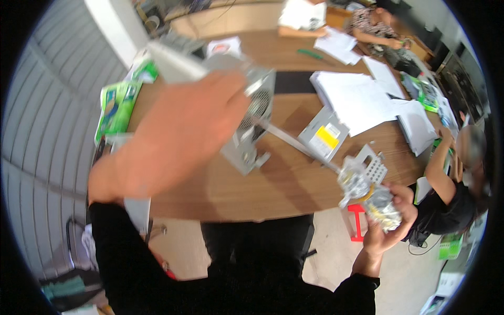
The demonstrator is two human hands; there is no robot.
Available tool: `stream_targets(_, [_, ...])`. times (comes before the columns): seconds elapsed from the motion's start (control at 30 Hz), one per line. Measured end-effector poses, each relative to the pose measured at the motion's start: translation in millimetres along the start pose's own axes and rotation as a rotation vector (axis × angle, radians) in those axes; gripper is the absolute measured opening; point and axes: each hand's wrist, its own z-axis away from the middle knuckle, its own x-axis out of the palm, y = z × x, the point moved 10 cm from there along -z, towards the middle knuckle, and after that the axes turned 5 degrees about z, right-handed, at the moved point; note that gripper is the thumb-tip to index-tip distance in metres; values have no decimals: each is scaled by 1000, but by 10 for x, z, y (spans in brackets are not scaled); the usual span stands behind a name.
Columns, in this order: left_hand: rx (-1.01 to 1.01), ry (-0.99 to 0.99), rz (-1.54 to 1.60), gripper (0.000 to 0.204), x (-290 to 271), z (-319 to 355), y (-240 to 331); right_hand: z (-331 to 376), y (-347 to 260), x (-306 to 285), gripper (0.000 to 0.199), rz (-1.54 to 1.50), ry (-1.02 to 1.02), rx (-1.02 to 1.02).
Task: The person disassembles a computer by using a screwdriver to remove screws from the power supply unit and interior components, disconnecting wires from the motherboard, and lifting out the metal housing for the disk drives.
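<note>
A grey metal box with a round fan grille is tilted over the table, left of centre. My left hand, large and blurred, has its fingers curled over the near side of that box; the fingertips are hidden. From the box a pale, strap-like cable stretches right and down to a bundle in clear plastic, tied with a yellow band. Closed around the lower end of that bundle is my right hand, at the table's right front edge. Near the cable lie a flat grey optical drive and a perforated metal bracket.
Stacks of white paper cover the table's right side. A green packet lies at the left edge. Other people sit at the far side and right, one in a black top. A red stool stands on the floor.
</note>
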Motion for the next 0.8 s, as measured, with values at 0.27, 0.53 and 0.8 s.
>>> stream_targets(0.27, [57,-272,-116,16,42,-109,184,319,491,-213,56,-317,226,251])
stream_targets(0.53, [46,-208,-306,19,183,-134,258,748,805,-47,50,-559,210,495])
stream_targets(0.8, [-5,-78,-349,17,117,11,156,1005,1059,199,48,-665,256,676])
